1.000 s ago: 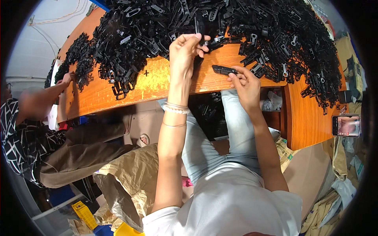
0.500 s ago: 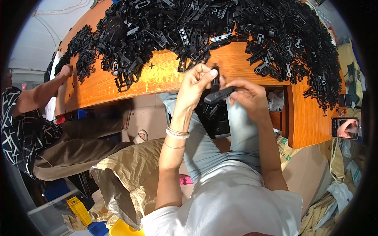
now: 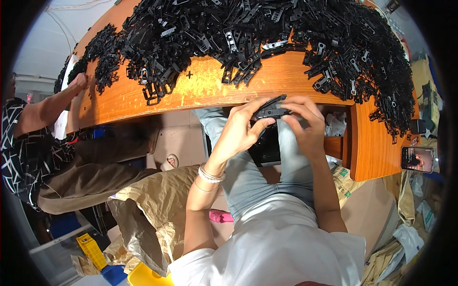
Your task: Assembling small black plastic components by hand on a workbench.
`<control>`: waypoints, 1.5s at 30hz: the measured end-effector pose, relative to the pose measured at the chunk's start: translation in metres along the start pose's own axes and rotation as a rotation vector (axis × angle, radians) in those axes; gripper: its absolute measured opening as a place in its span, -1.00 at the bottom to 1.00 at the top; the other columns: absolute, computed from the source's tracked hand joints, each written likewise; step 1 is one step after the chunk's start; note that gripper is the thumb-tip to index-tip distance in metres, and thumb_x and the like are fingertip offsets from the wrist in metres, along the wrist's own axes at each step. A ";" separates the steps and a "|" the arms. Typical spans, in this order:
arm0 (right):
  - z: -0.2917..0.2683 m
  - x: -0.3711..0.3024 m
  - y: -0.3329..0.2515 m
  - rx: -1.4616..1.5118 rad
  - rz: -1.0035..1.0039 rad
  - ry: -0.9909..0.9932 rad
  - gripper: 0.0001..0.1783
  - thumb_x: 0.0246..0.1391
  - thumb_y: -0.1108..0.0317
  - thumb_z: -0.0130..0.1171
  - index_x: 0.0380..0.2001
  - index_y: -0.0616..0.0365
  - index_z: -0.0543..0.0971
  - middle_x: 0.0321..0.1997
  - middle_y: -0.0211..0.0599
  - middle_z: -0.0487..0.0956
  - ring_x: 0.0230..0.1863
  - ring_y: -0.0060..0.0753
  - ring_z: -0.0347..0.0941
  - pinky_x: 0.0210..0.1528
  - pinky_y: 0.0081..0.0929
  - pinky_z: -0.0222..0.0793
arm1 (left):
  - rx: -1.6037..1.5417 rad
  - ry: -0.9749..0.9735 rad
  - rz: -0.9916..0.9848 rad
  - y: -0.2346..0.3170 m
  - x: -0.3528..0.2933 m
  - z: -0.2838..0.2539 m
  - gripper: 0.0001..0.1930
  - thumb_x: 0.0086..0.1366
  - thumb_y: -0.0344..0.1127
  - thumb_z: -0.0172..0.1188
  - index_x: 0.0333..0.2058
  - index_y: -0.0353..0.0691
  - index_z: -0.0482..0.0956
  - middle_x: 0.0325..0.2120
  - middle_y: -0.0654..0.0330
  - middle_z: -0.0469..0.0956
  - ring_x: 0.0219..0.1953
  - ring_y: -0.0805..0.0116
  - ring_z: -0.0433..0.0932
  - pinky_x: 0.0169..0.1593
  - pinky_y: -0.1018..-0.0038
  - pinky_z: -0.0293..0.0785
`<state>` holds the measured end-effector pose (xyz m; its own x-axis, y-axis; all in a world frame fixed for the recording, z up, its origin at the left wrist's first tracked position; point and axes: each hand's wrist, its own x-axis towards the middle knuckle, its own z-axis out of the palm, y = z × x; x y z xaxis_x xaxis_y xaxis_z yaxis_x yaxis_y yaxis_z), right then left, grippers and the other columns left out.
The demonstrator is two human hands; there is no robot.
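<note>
Above my lap, just off the table's front edge, both hands hold black plastic parts [image 3: 272, 112] close together. My left hand [image 3: 242, 127] grips them from the left, its thumb pressed along the near side. From the right, my right hand [image 3: 306, 123] pinches the other end between thumb and fingers. One slim piece lies slanted against a broader slotted one; whether they are joined, I cannot tell. Beyond my hands, a large heap of similar black plastic parts [image 3: 200, 40] covers the far side of the wooden table [image 3: 281, 74].
A co-worker's hand [image 3: 79, 82] rests near a smaller pile at the left. A phone [image 3: 417, 158] stands off the table's right end. Brown paper bag [image 3: 167, 205] and yellow crate [image 3: 91, 250] are at lower left. A dark container [image 3: 265, 153] sits between my knees.
My hands have brought the two black pieces, held apart at an angle before, together into one stack. My left hand has come lower and turned toward the right.
</note>
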<state>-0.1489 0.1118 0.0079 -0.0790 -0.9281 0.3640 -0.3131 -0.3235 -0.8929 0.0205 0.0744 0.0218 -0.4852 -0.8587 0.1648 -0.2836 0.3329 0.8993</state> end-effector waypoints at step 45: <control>0.057 -0.017 0.053 0.524 0.589 -0.405 -0.68 0.13 0.31 -0.10 -0.26 0.42 0.45 -0.35 -0.14 0.50 -0.44 -0.52 0.43 -0.50 -0.67 0.34 | 0.931 0.478 0.084 -0.086 0.016 -0.069 -0.90 0.03 -0.53 0.05 -0.42 -0.38 0.47 -0.49 -0.01 0.42 -0.48 0.04 0.44 -0.41 0.32 0.37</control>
<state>-0.1101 0.0999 -0.0609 0.2812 -0.9325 -0.2266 0.1539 0.2769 -0.9485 0.0944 0.0055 -0.0245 -0.2137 -0.8157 0.5375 -0.8866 0.3930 0.2438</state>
